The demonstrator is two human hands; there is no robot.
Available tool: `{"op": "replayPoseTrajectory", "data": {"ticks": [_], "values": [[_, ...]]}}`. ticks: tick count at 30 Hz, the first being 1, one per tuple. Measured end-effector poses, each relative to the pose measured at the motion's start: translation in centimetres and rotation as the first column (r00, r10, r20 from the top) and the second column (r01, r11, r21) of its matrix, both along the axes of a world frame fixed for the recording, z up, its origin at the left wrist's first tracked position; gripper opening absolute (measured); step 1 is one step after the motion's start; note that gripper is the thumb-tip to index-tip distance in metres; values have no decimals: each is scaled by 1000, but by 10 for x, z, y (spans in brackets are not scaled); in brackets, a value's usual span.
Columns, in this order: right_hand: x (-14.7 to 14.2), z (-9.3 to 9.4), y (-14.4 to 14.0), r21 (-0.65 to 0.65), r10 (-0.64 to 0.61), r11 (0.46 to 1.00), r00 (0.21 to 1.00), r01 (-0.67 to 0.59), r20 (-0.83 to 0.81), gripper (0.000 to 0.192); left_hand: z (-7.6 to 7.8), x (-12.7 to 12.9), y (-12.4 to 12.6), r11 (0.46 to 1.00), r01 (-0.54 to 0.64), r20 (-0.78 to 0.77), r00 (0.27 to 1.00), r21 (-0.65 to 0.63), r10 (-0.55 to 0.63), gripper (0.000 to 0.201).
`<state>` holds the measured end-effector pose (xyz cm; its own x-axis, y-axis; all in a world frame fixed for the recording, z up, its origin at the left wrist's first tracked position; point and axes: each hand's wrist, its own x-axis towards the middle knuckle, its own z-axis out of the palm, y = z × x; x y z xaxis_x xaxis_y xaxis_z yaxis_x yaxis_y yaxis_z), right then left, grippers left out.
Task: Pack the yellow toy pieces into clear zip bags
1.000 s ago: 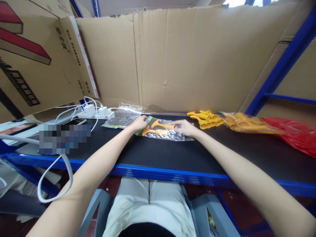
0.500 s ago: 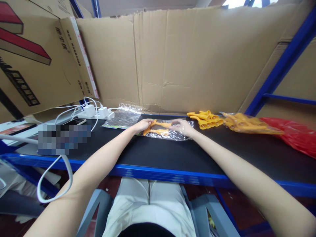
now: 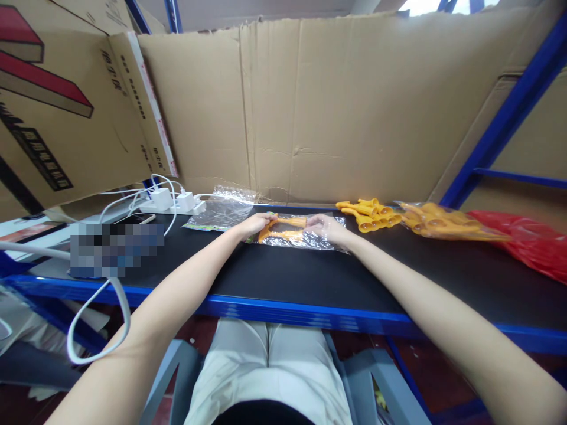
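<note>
Two orange plastic horn-like pieces (image 3: 290, 222) lie side by side in a clear plastic bag (image 3: 310, 242) on the black tabletop. At the bag's left end, my left hand (image 3: 257, 224) is closed, pinching the plastic beside the pieces' left ends. My right hand (image 3: 325, 228) is at the other end, its fingers closed around the right end of the farther piece. Clear film shows over and around these fingers; I cannot tell how far they are inside the bag.
More clear bags (image 3: 224, 208) lie at back left, beside a white power strip (image 3: 195, 206) with cables. To the right are a pile of orange horn-like pieces (image 3: 370, 214), a bagged bunch (image 3: 443, 221) and a red plastic bag (image 3: 527, 242). Cardboard (image 3: 336, 106) stands behind.
My right hand has shifted slightly left and closer over the end of the farther piece. The bag's right edge has moved a little; my left hand stays put.
</note>
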<state>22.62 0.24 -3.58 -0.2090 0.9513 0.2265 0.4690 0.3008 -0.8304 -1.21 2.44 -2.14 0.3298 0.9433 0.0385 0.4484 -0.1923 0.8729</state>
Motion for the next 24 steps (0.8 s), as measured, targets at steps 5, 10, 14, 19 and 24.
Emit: {"op": "replayPoseTrajectory", "data": {"ticks": [5, 10, 14, 19, 24], "values": [[4, 12, -6, 45, 144, 988, 986, -149, 89, 24, 0, 0, 1, 1000, -15, -20, 1000, 2, 15, 41], [1, 23, -19, -98, 302, 952, 945, -291, 124, 26, -1, 0, 2, 1000, -8, -33, 999, 2, 8, 41], [1, 25, -19, -102, 303, 953, 928, -287, 217, 27, -1, -1, 2, 1000, -20, -67, 998, 16, 21, 41], [1, 26, -20, -120, 353, 935, 914, -335, 198, 31, -5, -3, 5, 998, 37, -99, 995, 53, -32, 40], [-1, 25, -21, -134, 363, 930, 907, -341, 211, 31, -11, -2, 9, 975, 109, -271, 961, 195, -53, 37]]}}
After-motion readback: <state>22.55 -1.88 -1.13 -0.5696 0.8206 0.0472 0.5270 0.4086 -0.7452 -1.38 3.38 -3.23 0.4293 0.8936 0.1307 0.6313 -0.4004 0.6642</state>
